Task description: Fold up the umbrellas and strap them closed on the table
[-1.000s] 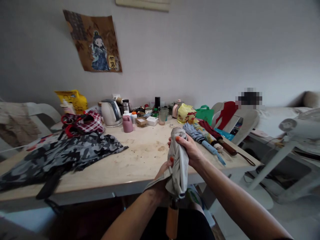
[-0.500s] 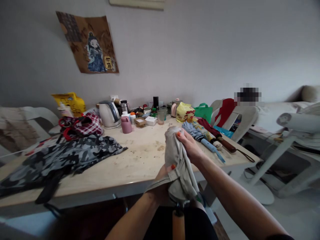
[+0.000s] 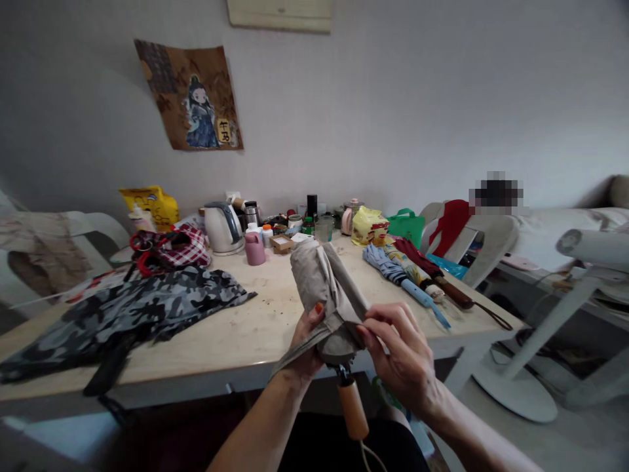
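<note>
I hold a folded beige umbrella [image 3: 322,288] upright over the table's front edge, its wooden handle [image 3: 352,410] pointing down toward me. My left hand [image 3: 307,344] is wrapped round the lower part of the canopy, with the closing strap hanging out past it to the left. My right hand [image 3: 400,354] pinches the fabric at the canopy's lower right side, fingers curled.
On the wooden table [image 3: 255,328] lie an open camouflage umbrella [image 3: 122,311], a red plaid umbrella [image 3: 170,246], and several folded umbrellas [image 3: 413,275] at the right. A kettle [image 3: 222,226], pink cup [image 3: 255,249] and bottles stand at the back. A white fan [image 3: 565,295] stands right.
My right hand slid from the top of the beige umbrella down to its lower end. The umbrella tilted, tip leaning away to the left. The camera shifted slightly.
</note>
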`<state>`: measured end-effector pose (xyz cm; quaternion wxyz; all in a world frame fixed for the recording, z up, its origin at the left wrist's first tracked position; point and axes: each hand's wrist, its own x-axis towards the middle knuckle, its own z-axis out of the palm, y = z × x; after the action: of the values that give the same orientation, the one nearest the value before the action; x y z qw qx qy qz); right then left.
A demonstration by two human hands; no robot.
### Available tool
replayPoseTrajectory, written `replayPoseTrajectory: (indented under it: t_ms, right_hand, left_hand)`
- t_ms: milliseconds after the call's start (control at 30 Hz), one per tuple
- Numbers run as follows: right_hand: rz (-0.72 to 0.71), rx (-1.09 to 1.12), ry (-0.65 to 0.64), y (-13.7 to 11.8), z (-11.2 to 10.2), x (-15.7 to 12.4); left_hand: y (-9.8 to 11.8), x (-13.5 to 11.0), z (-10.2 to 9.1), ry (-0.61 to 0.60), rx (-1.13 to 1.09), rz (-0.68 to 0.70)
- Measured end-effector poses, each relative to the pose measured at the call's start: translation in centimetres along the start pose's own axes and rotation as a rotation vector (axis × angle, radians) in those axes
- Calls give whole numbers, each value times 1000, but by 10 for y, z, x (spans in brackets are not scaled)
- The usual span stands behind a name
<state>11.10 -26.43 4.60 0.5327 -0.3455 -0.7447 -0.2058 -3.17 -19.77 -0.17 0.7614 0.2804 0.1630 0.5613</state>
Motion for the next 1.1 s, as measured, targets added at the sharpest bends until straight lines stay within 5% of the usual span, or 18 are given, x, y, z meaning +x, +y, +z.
replayPoseTrajectory:
  t_ms: [267, 333, 467, 667, 867, 1000, 1100]
  right_hand:
    - [183, 111, 29, -9, -19, 3]
    - [125, 20, 32, -9, -21, 7]
    - [-23, -120, -198, -5, -16, 17]
    - [211, 99, -78, 1, -12, 16]
    - [223, 318, -133, -2, -18, 18]
    - [266, 175, -62, 3, -16, 23]
    - [165, 6, -210, 9, -13, 26]
  left_hand:
    - [1, -2, -3, -3, 45, 39]
    - [3, -5, 1, -30, 87, 81]
    - [3, -10, 8, -85, 170, 125]
    - [0, -7, 1, 80, 123, 128]
    - [4, -9, -1, -99, 227, 168]
    - [4, -12, 1, -113, 273, 177]
    - [3, -13, 0, -127, 291, 179]
